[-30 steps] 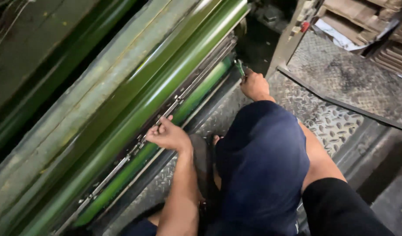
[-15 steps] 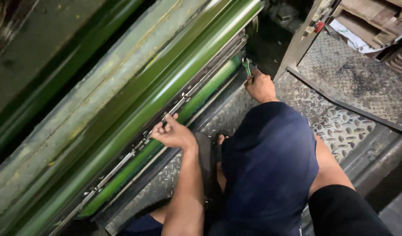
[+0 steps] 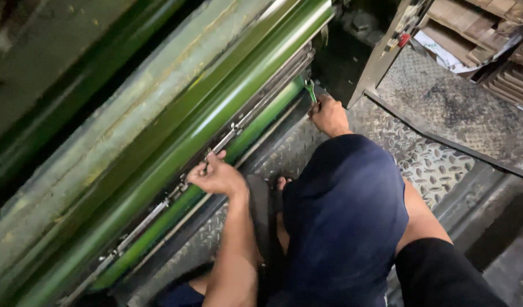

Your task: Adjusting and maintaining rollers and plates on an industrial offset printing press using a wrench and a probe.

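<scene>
Since the earlier frame, left hand (image 3: 216, 177) stays on the metal clamp bar (image 3: 238, 126) between the green rollers (image 3: 216, 122); right hand (image 3: 328, 115) shifts little. Right fingers are clamped on a green wrench (image 3: 311, 91) at the bar's far end; left fingers curl on the bar. Best practice, judged: seat the wrench squarely, steady the bar.

The person wears dark navy shorts (image 3: 344, 227) over the bent knee and a black sleeve (image 3: 443, 276) at near right; both forearms are bare.
</scene>
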